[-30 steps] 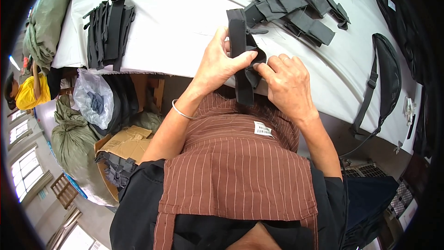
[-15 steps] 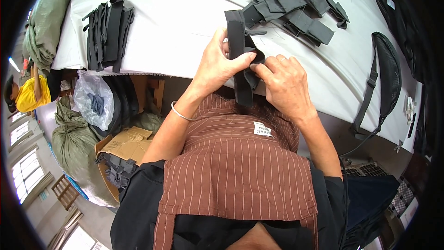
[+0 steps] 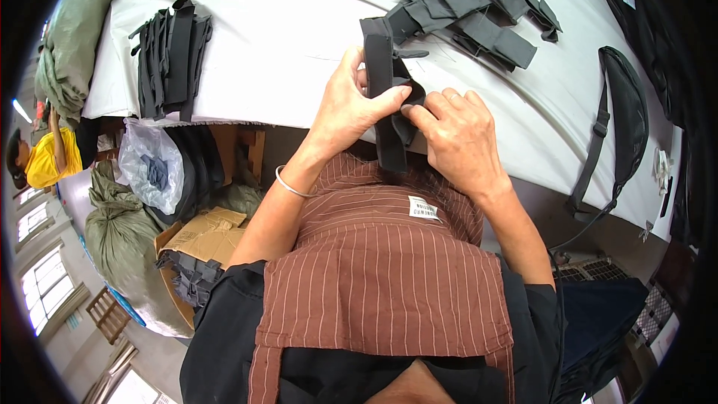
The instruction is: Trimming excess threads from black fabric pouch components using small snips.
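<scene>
Just off the table's near edge, I hold a black fabric strip [image 3: 379,67] upright in front of me. My left hand [image 3: 351,108] grips it from the left, thumb across its front and fingers behind. A folded part of the same dark fabric bulges out on the right side. My right hand [image 3: 456,131] pinches that folded part between thumb and index finger, its other fingers curled. Beyond my hands lies a loose pile of dark grey fabric strips [image 3: 456,0]. To the left, a neater bundle of black strips [image 3: 176,60] rests on the table.
White cloth covers the table [image 3: 277,30]. At right lies a black bag [image 3: 624,120] with a strap and buckle. Below the left edge are a clear plastic bag [image 3: 149,164], an open cardboard box [image 3: 202,236] and a green sack [image 3: 116,232]. A person in yellow [image 3: 56,153] is farther left.
Both hands keep nearly the same hold on the black strip. The whole view has shifted very slightly; nothing has been let go or picked up.
</scene>
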Tool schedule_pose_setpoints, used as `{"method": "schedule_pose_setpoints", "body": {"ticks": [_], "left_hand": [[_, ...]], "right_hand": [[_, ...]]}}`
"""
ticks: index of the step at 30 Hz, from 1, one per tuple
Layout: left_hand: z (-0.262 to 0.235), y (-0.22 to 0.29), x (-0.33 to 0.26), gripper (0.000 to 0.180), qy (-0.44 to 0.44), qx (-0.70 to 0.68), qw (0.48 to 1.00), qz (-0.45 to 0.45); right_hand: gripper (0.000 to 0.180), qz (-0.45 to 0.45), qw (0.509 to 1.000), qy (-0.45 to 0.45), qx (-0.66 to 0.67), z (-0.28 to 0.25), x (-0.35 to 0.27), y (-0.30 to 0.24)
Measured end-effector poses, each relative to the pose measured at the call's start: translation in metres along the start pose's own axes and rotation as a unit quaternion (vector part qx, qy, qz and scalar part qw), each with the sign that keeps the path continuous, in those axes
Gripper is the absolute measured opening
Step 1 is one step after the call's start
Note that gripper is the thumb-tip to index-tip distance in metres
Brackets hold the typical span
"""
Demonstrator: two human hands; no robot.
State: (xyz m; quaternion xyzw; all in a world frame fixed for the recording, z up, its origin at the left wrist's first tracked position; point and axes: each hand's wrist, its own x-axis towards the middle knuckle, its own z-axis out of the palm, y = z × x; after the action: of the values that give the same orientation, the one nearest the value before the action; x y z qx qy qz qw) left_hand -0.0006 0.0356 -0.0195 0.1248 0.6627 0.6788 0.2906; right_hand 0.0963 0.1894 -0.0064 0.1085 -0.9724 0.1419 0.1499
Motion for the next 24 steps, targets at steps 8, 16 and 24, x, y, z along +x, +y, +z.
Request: {"method": "schedule_pose_setpoints", "body": {"ticks": [8,16,24], "left_hand": [[-0.0008,0.0031,-0.0014,0.051,-0.012,0.005,1.0,-0.016],[0.0008,0.002,-0.0005,0.053,0.005,-0.005,1.0,0.009],[0.0001,-0.0012,-0.0002,0.046,0.008,-0.015,1.0,0.006]], "right_hand": [[0.016,0.012,1.0,0.0,0.021,0.0072,-0.005,0.0034],[0.015,0.022,0.999,0.0,0.047,0.0065,-0.0057,0.0024],[0.009,0.019,1.0,0.008,0.019,0.0102,-0.0041,-0.0001]]}}
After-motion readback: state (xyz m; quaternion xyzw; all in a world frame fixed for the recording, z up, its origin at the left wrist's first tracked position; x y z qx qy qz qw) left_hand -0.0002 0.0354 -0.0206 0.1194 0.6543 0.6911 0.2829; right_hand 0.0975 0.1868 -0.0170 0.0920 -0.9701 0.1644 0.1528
